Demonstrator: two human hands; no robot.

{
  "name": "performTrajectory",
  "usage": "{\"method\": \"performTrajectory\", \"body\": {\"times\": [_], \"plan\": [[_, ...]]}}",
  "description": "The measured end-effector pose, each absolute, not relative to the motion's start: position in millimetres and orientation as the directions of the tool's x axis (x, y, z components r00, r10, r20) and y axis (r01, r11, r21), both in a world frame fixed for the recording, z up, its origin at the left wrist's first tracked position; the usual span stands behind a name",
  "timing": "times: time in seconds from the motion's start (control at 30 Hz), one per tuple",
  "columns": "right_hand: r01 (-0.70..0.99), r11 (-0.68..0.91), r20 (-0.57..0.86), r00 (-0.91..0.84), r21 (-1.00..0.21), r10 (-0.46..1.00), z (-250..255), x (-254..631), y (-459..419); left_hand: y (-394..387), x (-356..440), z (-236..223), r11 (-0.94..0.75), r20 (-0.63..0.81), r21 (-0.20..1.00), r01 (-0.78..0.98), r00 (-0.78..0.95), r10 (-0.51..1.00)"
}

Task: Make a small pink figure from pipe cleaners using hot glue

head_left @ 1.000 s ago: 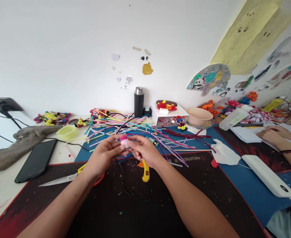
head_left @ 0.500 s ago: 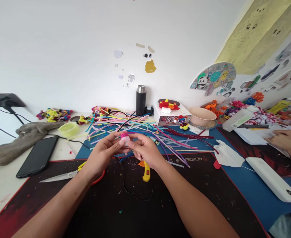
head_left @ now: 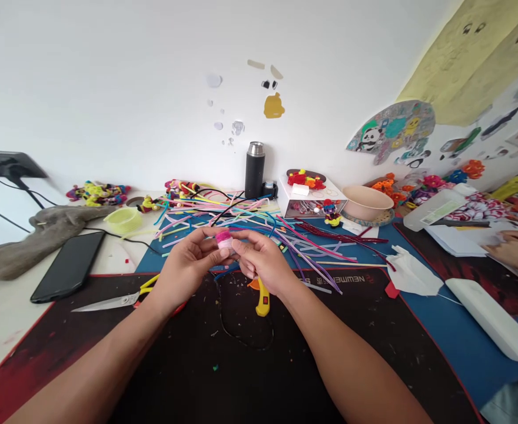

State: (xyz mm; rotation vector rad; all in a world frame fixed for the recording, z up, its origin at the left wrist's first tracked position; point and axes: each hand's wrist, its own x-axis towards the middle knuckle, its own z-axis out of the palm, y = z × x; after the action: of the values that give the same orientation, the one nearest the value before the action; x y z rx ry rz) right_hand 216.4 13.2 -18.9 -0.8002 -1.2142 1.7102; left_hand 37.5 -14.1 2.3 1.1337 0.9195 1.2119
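Between both hands is a small fuzzy roll (head_left: 224, 238), deep pink on top and pale pink below, which looks like wound pipe cleaner. My left hand (head_left: 192, 259) pinches its left side with thumb and fingers. From the right, my right hand (head_left: 262, 259) closes its fingertips on the same roll; its lower part is hidden by the fingers. Just below my right hand lies a yellow glue gun (head_left: 263, 300) with an orange part. Scissors (head_left: 109, 303) with yellow and red handles lie by my left wrist, partly covered by it. Many coloured pipe cleaners (head_left: 236, 219) spread behind the hands.
A black phone (head_left: 68, 266) lies left, near a pale green basket (head_left: 123, 220). At the back stand a black thermos (head_left: 255, 171), a white box (head_left: 312, 197) and a beige bowl (head_left: 367, 202). A white power bank (head_left: 491, 318) lies right, below another person's hand (head_left: 515, 250).
The view has shifted slightly. The pink roll has turned a little in my fingers, showing more of its deep pink part. Both hands keep hold of it.
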Motion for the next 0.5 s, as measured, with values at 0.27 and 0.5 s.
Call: {"method": "performTrajectory", "body": {"times": [0.27,0.5], "plan": [[-0.218,-0.067,0.026,-0.399,-0.974,0.917,-25,216,18,-10,40,-2,0.048,-0.018,0.974,-0.222,0.137,0.99],[-0.182,-0.022,0.054,-0.405,-0.983,0.913,-19,214,13,-9,37,-5,0.08,-0.043,0.96,-0.27,0.14,0.989]]}}
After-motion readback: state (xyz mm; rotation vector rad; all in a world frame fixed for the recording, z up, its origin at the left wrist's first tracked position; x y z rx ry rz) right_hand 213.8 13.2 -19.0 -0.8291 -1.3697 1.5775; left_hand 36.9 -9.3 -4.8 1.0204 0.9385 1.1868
